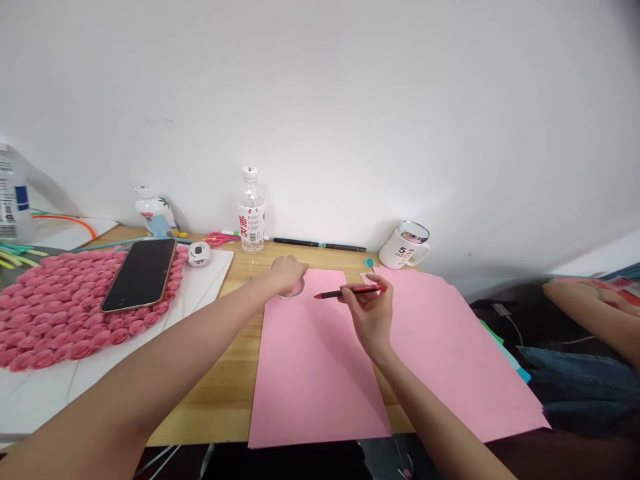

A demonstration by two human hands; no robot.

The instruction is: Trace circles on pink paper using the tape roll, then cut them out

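Note:
My left hand reaches to the far left corner of a narrow pink sheet of paper. Its curled fingers press on a round, thin-rimmed disc lying on that corner; the hand covers part of it. In my right hand is a red-and-black pen, held between thumb and fingers above the sheet. The tip points left toward the disc, apart from the paper. To the right lies a stack of larger pink paper.
A water bottle, dark pens and a white mug line the wall. On the left, a phone rests on pink paper flowers beside a small white-and-pink object. Another person's arm shows at right.

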